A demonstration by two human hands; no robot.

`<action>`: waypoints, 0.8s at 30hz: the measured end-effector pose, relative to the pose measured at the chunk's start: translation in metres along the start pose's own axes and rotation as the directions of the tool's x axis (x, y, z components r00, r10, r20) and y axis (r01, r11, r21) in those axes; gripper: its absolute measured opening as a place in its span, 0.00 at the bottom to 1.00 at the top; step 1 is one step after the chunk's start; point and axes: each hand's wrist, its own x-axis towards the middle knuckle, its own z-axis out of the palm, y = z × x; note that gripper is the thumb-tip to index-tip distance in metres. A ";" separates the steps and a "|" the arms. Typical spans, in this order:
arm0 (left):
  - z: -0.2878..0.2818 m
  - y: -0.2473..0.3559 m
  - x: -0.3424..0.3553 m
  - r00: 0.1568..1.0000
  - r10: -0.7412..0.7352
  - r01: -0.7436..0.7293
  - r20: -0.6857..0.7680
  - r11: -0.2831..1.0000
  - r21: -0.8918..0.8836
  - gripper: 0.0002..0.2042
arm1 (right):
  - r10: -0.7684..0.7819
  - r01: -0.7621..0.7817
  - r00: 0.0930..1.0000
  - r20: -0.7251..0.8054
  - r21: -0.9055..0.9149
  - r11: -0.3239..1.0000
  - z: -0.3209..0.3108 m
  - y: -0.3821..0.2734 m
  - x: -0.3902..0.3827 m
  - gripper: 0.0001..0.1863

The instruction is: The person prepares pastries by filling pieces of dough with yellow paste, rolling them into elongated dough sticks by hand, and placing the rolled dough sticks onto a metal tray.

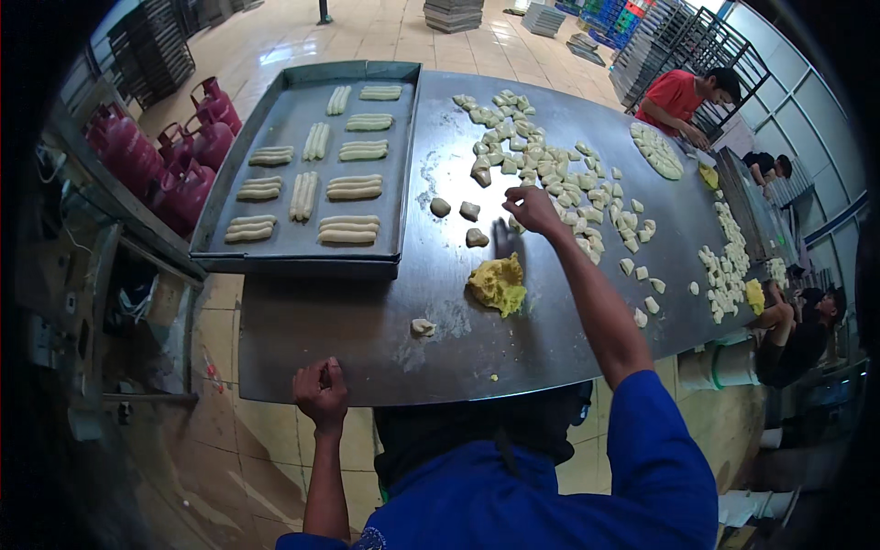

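My right hand (532, 211) reaches over the steel table (367, 353), above the near-left edge of a spread of cut dough pieces (555, 183). Its fingers are drawn together and bent down; anything between them is hidden. To its left lie a few separate dough pieces (469, 211). Nearer me sits a lump of yellow filling (498, 284), soft and rough-surfaced. A small dough piece (423, 327) rests by itself closer to the front. My left hand (321, 394) is curled closed at the table's front left edge, thumb up, with no object showing in it.
A deep metal tray (399, 220) with grouped dough strips (353, 187) stands at the left. Red gas cylinders (197, 192) stand beyond it. Co-workers, one in a red shirt (674, 101), sit along the right side near a flat dough round (655, 151) and more pieces (724, 266).
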 end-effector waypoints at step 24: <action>-0.001 0.132 0.013 0.910 -0.106 0.326 0.402 0.780 -0.534 0.10 | 0.212 -0.189 0.976 0.042 0.638 0.746 -0.060 -0.049 -0.153 0.15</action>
